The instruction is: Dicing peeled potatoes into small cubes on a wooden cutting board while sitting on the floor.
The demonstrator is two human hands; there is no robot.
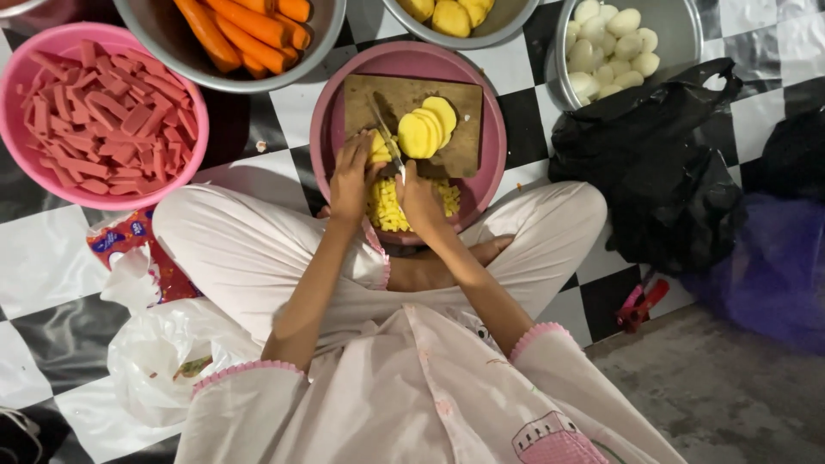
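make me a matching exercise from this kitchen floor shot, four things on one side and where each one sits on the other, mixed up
Things:
1. carrots
2. sliced potato rounds
3. red sausage strips
4. small potato cubes

Places:
A. loose in the pink basin under the right hand
B. on the wooden cutting board
C. in the pink bowl at far left
D. in the steel bowl at the top

Pairs: 1-D, 2-B, 3-C, 4-A
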